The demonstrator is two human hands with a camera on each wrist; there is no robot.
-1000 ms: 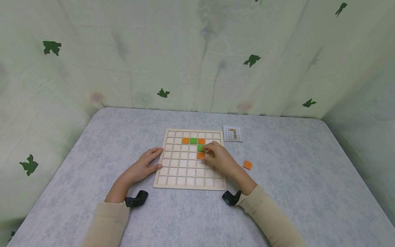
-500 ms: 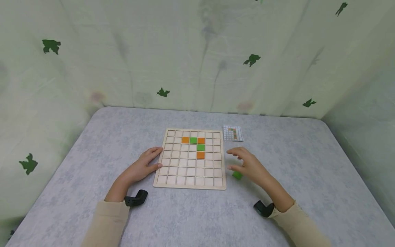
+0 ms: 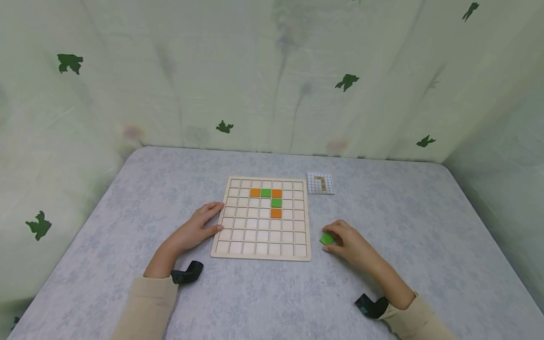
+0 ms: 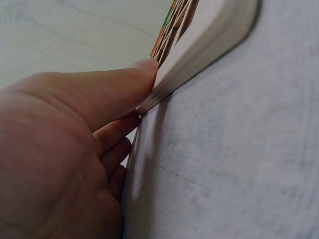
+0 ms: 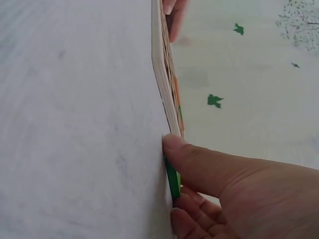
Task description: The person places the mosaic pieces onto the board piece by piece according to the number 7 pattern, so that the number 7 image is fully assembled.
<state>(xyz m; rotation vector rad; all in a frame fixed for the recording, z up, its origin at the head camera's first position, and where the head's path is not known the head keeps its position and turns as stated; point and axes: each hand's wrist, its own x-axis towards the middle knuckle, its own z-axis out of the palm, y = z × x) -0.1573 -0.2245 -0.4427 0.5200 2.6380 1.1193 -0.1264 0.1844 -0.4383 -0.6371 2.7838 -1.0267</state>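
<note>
A wooden grid board (image 3: 250, 236) lies flat on the table. Orange and green square tiles fill a row near its top and run down a column, ending in an orange tile (image 3: 276, 213). My left hand (image 3: 196, 229) rests at the board's left edge, thumb and fingertips touching it, fingers fairly straight. Right of the board, my right hand (image 3: 350, 243) pinches a loose green tile (image 3: 327, 239) at table level between thumb and fingers. The right wrist view shows this green tile (image 5: 173, 180) edge-on, thumb at one end and fingers at the other.
A small pattern card (image 3: 320, 183) with a coloured grid lies beyond the board's upper right corner. The grey table (image 3: 170, 174) ends at a pale curtain (image 3: 255, 71) with green leaf shapes. Black wrist devices (image 3: 188, 273) sit on both forearms.
My right hand left the board's tile column, moved right and toward me, and took hold of the green tile. The loose orange tile seen earlier is now out of sight. My left hand stayed put.
</note>
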